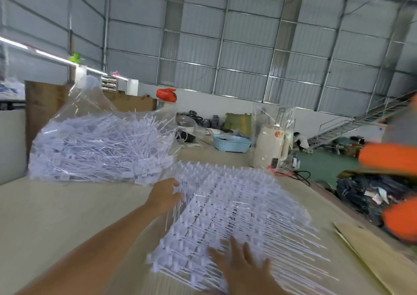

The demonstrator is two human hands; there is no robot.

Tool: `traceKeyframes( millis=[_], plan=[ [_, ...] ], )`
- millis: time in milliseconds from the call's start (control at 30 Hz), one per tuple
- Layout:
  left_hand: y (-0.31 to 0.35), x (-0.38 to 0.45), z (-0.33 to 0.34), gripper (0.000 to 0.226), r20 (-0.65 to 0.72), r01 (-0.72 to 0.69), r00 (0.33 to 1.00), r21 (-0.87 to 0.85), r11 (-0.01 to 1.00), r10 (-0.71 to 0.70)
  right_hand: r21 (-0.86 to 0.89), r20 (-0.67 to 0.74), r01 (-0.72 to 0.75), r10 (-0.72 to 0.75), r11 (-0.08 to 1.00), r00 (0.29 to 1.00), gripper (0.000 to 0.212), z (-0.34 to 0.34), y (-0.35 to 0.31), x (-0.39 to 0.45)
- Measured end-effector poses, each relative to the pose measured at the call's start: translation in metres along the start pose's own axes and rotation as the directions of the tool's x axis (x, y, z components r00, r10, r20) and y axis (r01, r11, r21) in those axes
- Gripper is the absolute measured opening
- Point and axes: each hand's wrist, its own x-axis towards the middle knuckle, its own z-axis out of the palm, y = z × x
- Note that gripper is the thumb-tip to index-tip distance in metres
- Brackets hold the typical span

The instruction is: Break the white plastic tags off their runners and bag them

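A wide stack of white plastic tags on their runners (239,206) lies on the pale table (56,222) in front of me. My left hand (165,195) grips the stack's far left edge, fingers curled into the tags. On the stack's near edge my right hand (242,261) lies flat, fingers spread. To the left stands a large clear plastic bag (99,145), full of loose white tags, its mouth open toward the stack. The picture is blurred by motion.
A person in orange sleeves (392,159) stands at the right edge. Brown cardboard (374,256) lies at the near right. Behind the stack are a cream kettle in a clear bag (270,145), a blue basket (231,143) and a black cable (300,175).
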Motion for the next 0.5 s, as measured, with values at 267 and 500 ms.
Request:
traceKeyframes(
  millis=[267, 500],
  plan=[
    [0.002, 0.006, 0.003, 0.082, -0.186, 0.215, 0.956, -0.089, 0.973, -0.228, -0.121, -0.093, 0.123, -0.135, 0.985, 0.986, 0.052, 0.002, 0.002, 0.015],
    [-0.021, 0.017, 0.004, 0.017, -0.151, 0.153, 0.977, -0.006, 0.988, -0.153, 0.006, -0.166, -0.14, 0.139, 0.99, 0.976, 0.038, 0.01, -0.005, 0.029]
  ],
)
